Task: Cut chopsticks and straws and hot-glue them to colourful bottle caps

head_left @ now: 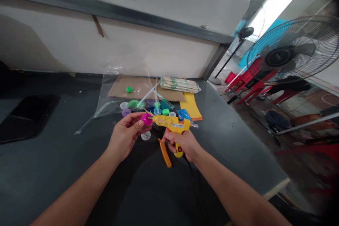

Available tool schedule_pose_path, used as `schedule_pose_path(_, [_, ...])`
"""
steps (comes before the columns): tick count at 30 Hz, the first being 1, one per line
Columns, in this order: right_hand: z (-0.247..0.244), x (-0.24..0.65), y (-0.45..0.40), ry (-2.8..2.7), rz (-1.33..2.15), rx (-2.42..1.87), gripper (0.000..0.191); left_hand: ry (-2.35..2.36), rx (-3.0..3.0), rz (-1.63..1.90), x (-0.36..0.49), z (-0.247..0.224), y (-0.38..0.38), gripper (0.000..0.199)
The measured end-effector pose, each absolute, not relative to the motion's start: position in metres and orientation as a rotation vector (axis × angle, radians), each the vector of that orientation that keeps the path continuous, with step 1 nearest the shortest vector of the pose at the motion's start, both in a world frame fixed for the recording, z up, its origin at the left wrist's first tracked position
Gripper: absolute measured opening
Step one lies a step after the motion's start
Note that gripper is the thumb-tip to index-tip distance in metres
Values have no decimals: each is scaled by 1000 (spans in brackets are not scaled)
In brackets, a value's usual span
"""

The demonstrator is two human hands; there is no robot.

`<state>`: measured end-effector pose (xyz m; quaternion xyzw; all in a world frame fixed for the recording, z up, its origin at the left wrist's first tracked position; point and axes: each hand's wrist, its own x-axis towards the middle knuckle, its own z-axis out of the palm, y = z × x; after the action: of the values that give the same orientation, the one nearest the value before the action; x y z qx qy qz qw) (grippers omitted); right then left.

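Between the fingers of my left hand point(127, 134) is a magenta bottle cap point(146, 119). My right hand point(182, 143) grips a yellow glue gun point(169, 123) by its handle, its nozzle pointing left at the cap's opening; whether they touch I cannot tell. A clear glue stick point(194, 125) pokes out of the gun's rear. Below the gun lies an orange-handled cutter point(165, 153). A clear round cap point(146, 135) sits just under my left fingers. Behind the hands are several caps, among them a purple one point(126, 112) and a green one point(165, 112).
A cardboard sheet point(119, 86) lies at the back, partly under a clear plastic bag point(104, 91). Nearby are packed wooden sticks point(180, 84) and yellow paper point(191, 105). A dark phone-like slab point(29, 116) rests at left. A standing fan point(280, 56) is beyond the table.
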<state>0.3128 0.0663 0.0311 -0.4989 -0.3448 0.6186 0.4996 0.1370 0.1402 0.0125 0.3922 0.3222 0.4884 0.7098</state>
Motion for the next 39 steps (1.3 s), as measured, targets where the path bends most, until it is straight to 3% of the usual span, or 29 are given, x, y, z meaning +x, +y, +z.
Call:
schedule_pose_path(12, [30, 316, 67, -907, 1564, -1071, 19, 716, 865, 1099, 137, 15, 140, 27])
schedule_pose_path(39, [31, 313, 68, -908, 1474, -1192, 21, 730, 887, 1070, 138, 15, 139, 28])
